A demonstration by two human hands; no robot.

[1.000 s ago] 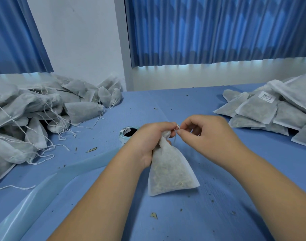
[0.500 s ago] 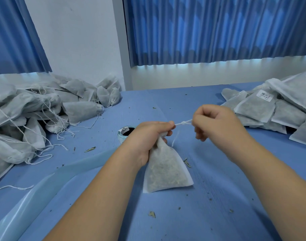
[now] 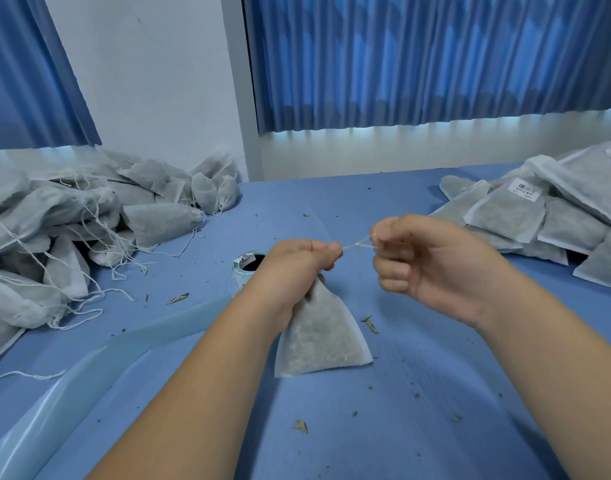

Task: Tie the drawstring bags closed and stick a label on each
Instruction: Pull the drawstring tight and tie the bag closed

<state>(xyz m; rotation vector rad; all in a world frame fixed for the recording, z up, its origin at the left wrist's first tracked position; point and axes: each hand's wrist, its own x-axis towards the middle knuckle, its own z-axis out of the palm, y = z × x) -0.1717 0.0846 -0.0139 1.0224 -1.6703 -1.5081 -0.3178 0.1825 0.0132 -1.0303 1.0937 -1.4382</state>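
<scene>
The blue table [image 3: 435, 427] is filling the whole near scene, and blue curtains [image 3: 418, 57] are hanging across the far wall. On the far left, a loose pile of grey drawstring bags [image 3: 54, 237] is sprawling over the table edge, white strings trailing out of it. On the far right, a flatter stack of bags [image 3: 557, 230] is lying in overlapping layers, and a white barcode label [image 3: 524, 190] is showing on an upper bag. A long pale strip of label backing [image 3: 106, 362] is running from the near left corner towards the middle.

At centre, the left hand [image 3: 297, 268] is gripping the gathered neck of one filled bag [image 3: 321, 337], fingers curled tight around it. The bag's body is hanging down from that fist, and its bottom edge is touching the table. The right hand [image 3: 432, 268] is sitting just to the right, pinching the white drawstring [image 3: 357, 244] between thumb and forefinger, its other fingers curled in. The string is stretching taut between the two hands.

Just behind the left hand, a small label roll [image 3: 248, 268] is standing on the table, partly hidden. Dry leaf scraps [image 3: 300, 426] are lying scattered across the blue surface.
</scene>
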